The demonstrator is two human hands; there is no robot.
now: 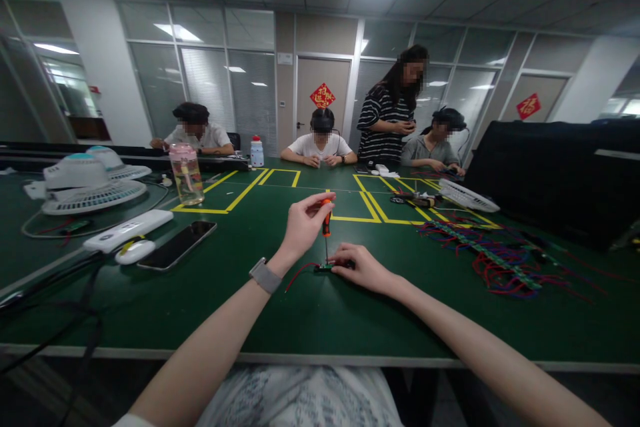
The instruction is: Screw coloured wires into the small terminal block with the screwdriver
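Observation:
An orange and black screwdriver (327, 219) stands upright, its handle between the fingers of my left hand (304, 225). Its tip meets a small green circuit board (325, 267) lying on the green table (225, 320). The fingers of my right hand (357, 267) are closed on the board's right end, partly hiding it. From the board's left side a thin red wire (299, 273) curves down onto the table. A grey watch band is on my left wrist.
At left are a phone (179, 245), white power strip (129, 230), mouse (135, 251), pink-lidded bottle (187, 177) and white fan parts (93, 187). Wired boards (495, 257) lie at right, near a black monitor (555, 180). Several people are across the table.

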